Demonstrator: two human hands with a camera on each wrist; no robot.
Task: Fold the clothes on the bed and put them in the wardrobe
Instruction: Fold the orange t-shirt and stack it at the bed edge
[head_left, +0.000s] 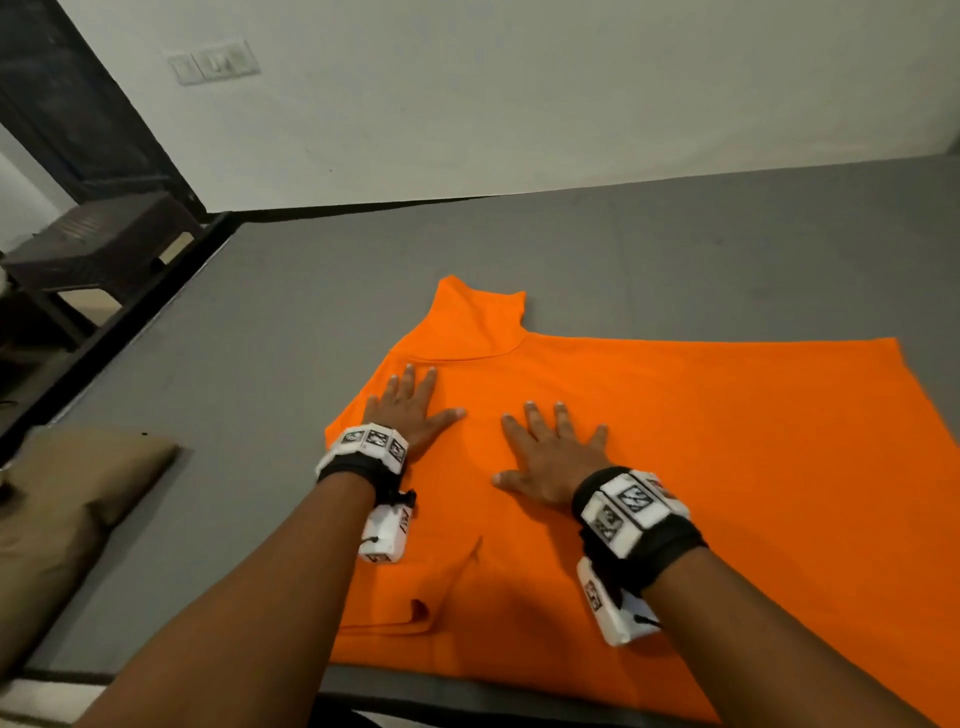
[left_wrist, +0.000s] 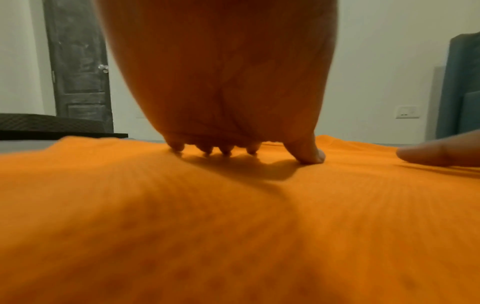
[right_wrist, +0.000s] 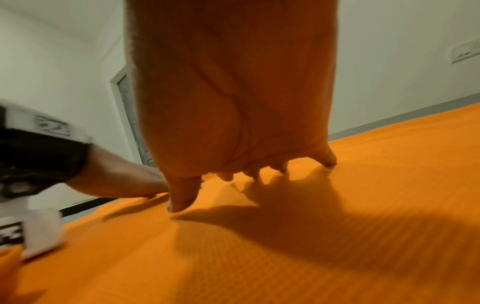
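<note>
An orange T-shirt (head_left: 675, 467) lies spread on the grey bed (head_left: 260, 338), its far sleeve (head_left: 478, 317) pointing away and its near sleeve folded in over the body. My left hand (head_left: 410, 405) lies flat on the shirt near its left edge, fingers straight and spread. My right hand (head_left: 545, 452) presses flat on the shirt's middle, fingers splayed. In the left wrist view the left hand (left_wrist: 228, 148) touches the orange cloth (left_wrist: 233, 226) with its fingertips. The right hand (right_wrist: 246, 174) does the same on the cloth (right_wrist: 311, 246) in the right wrist view.
A tan pillow (head_left: 67, 499) lies at the bed's near left corner. A dark woven stool (head_left: 98, 244) stands beside the bed at the left, below a dark door (head_left: 62, 104). A white wall (head_left: 519, 104) with a switch plate (head_left: 213, 62) backs the bed.
</note>
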